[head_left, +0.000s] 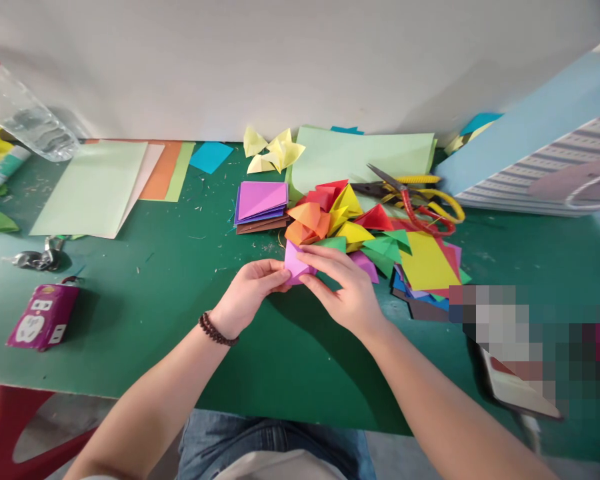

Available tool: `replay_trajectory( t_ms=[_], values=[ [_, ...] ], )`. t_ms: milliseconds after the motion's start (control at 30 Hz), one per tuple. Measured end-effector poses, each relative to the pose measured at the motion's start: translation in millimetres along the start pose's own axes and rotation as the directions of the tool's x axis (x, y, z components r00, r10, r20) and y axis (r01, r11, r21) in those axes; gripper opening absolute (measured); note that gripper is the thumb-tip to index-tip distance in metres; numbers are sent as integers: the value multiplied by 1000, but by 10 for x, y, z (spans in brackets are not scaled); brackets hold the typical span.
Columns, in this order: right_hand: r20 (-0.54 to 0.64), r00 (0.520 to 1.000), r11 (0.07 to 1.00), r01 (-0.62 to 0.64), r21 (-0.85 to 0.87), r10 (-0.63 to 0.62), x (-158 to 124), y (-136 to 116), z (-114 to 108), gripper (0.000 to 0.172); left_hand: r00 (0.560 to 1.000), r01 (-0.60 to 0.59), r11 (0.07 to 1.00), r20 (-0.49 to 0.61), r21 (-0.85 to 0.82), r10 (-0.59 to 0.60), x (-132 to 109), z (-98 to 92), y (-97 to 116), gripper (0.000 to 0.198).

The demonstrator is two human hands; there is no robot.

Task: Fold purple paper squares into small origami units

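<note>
Between my two hands is a small pink-purple piece of folded paper (295, 263). My left hand (253, 290) pinches its lower left edge between thumb and fingers. On the other side, my right hand (343, 287) has its fingertips on the paper's right edge, the index finger over the top and the thumb below. Just beyond lie folded paper pieces in orange (307, 223), yellow (353, 213), red (375, 218) and green (387, 247). A stack of square paper sheets (263, 198), purple on top, sits behind my left hand.
Scissors (405, 200) with red and yellow handles lie right of the pile, near yellow square sheets (430, 260). Pale yellow folded pieces (275, 152) stand by the wall. Left are large paper sheets (93, 187), keys (40, 257), a purple drink carton (44, 317) and a bottle (27, 120).
</note>
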State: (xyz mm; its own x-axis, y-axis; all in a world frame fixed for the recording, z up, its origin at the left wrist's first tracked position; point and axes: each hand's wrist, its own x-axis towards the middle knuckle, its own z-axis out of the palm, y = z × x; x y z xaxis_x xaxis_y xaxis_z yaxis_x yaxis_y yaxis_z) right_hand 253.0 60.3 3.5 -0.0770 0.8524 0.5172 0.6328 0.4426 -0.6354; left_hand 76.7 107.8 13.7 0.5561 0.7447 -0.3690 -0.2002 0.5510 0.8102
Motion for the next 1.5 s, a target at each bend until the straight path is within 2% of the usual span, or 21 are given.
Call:
replay_trajectory(
  t_ms=[100,233,333,367,433,467,500,600,700,767,833,900,967,1033,1133,1200,1367,1500],
  values=[
    [-12,1000,1000,7,-22,-7,10,-15,4,29,1000,-8,1000,19,16,8,-3,7,5,23],
    [-54,998,999,9,-45,-11,23,-8,-9,27,1000,-12,1000,14,13,12,-6,16,20,39],
    [-189,982,996,-15,-85,-1,26,104,-113,28,997,-50,999,-52,15,51,-8,14,44,38],
    [-287,958,994,-48,-101,18,28,161,-167,30,995,-64,998,-77,11,65,-7,11,52,36],
    [-486,871,980,-149,-129,68,43,277,-285,32,987,-86,996,-135,-10,84,-1,1,64,30],
    [-524,849,968,-184,-172,69,57,323,-338,33,982,-94,995,-168,-24,89,3,-6,67,27],
    [-526,849,953,-193,-234,43,75,356,-384,33,976,-101,994,-198,-38,92,7,-12,69,25],
    [-373,927,896,-136,-422,-35,133,365,-465,26,960,-132,989,-257,-70,110,20,-33,74,24],
    [-227,974,817,-137,-560,8,146,289,-541,25,951,-170,983,-274,-68,145,29,-54,91,25],
    [-173,981,766,-175,-619,84,112,231,-639,27,941,-191,980,-292,-52,168,36,-66,107,25],
    [-60,983,751,-172,-638,174,58,185,-763,27,932,-206,978,-314,-43,183,45,-77,117,24],
    [81,964,766,-148,-625,253,8,162,-869,25,927,-208,977,-328,-39,184,56,-87,118,24],
    [170,929,767,-159,-622,330,-18,165,-919,25,925,-206,978,-332,-35,182,66,-96,113,25],
    [165,894,720,-213,-661,416,-7,192,-901,27,925,-205,978,-334,-31,183,72,-104,109,26],
    [71,870,619,-287,-731,487,55,244,-801,30,922,-211,977,-338,-31,188,77,-113,115,26],
    [52,878,608,-285,-741,475,90,274,-733,31,919,-215,976,-344,-30,192,80,-117,124,27],
    [69,921,657,-219,-721,384,45,388,-677,26,899,-253,967,-363,24,244,83,-147,137,29],
    [22,956,681,-193,-706,294,35,430,-735,28,866,-284,939,-368,195,338,92,-191,131,31]
  ],
)
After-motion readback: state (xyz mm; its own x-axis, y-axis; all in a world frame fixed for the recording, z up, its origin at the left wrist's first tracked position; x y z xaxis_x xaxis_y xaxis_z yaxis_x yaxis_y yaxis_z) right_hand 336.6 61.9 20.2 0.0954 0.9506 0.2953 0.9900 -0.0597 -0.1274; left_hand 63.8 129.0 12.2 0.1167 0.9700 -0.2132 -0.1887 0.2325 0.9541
